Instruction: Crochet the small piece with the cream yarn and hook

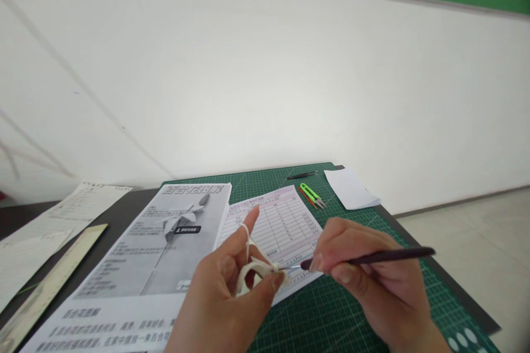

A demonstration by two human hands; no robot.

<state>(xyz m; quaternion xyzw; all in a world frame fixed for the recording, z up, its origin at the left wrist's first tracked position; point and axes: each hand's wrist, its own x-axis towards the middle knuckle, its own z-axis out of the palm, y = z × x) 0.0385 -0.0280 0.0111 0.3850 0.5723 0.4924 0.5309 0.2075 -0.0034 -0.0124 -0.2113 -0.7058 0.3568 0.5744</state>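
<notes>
Pinched in my left hand is a small white crochet piece, curled into a loop. White yarn runs from it around my raised left index finger. My right hand grips a crochet hook by its dark purple handle, pen-fashion. The thin metal shaft points left, and its tip meets the edge of the white piece beside my left thumb. Whether the hook's tip is inside a stitch is too small to make out.
Under my hands lie a printed form and a green cutting mat. Farther back are green thread snips, black tweezers and white paper. To the left are a flower instruction sheet, a ruler and papers.
</notes>
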